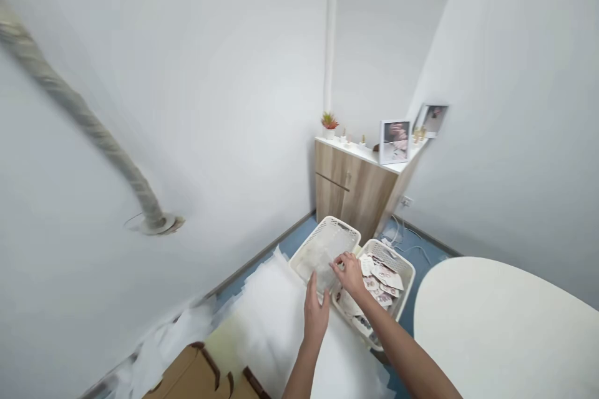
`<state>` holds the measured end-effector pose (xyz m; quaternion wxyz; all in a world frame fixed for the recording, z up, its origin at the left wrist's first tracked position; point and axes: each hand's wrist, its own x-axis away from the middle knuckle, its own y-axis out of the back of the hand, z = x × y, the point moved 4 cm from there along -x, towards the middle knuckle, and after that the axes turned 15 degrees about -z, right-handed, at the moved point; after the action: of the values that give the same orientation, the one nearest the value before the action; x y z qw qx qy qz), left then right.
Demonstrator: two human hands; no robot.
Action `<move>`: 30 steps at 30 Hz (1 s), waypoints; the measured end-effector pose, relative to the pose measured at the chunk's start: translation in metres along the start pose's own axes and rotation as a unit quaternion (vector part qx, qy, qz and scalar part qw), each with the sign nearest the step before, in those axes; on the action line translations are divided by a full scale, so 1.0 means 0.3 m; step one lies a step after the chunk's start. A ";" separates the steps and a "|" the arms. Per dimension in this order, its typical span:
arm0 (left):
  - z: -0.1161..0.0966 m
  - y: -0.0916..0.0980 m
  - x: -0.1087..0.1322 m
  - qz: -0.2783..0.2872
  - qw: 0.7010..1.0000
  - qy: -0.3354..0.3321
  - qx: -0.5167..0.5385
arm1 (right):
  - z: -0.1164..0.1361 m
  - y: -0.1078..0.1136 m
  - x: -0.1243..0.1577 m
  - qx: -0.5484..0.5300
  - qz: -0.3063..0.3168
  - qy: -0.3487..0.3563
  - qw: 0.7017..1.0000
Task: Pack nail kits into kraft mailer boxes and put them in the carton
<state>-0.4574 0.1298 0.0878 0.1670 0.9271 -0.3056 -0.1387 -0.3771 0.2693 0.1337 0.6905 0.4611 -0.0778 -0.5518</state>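
Two white plastic baskets stand side by side, rims touching, in front of a wooden cabinet. The left basket (322, 254) holds a pale translucent sheet; the right basket (390, 271) holds a loose pile of printed cards (378, 280).

Left hand (316, 318): raised at the near corner of the left basket, palm toward the baskets. Its fingers (311, 290) are extended and slightly apart, clamped on nothing.

Right hand (349, 274): above the junction of the two baskets, nearest the translucent sheet and the cards. Its fingers (337, 265) are bunched together and curved downward; whether they are clamped on anything cannot be told.

Surroundings: white fibrous wadding (274, 318) lies against the left basket, with a cardboard box (191, 377) beyond it. A round white surface (496, 330) stands to the right. The cabinet (355, 193) has a white top bearing a small potted succulent (329, 124) and a framed photograph (395, 141). Blue flooring (299, 238) shows around the baskets.
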 end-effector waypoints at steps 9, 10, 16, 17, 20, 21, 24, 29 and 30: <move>-0.432 -0.343 0.237 0.179 0.935 0.127 0.278 | -0.208 0.664 0.285 0.008 -0.114 -0.006 0.993; -0.482 -0.377 0.299 0.200 0.927 0.134 0.288 | -0.233 0.737 0.329 0.017 -0.120 -0.005 0.993; -0.691 -0.572 0.675 0.354 0.848 0.237 0.316 | -0.461 1.103 0.599 -0.086 -0.141 -0.083 0.983; -0.717 -0.603 0.733 0.387 0.825 0.257 0.321 | -0.505 1.149 0.641 -0.118 -0.140 -0.109 0.977; -0.782 -0.681 0.890 0.462 0.775 0.302 0.307 | -0.617 1.252 0.758 -0.195 -0.133 -0.191 0.953; -0.799 -0.701 0.936 0.481 0.765 0.312 0.292 | -0.644 1.275 0.790 -0.217 -0.129 -0.213 0.944; -0.835 -0.741 1.049 0.531 0.748 0.316 0.243 | -0.694 1.320 0.868 -0.282 -0.133 -0.263 0.913; -0.851 -0.766 1.139 0.509 0.812 0.228 0.171 | -0.734 1.349 0.947 -0.324 -0.205 -0.301 0.873; -0.855 -0.768 1.147 0.489 0.830 0.204 0.174 | -0.735 1.349 0.957 -0.325 -0.216 -0.302 0.870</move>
<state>0.0211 0.1512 0.1758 0.1071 0.6776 -0.6969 0.2092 0.1469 0.1376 0.1867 0.6079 0.0261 0.0026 -0.7936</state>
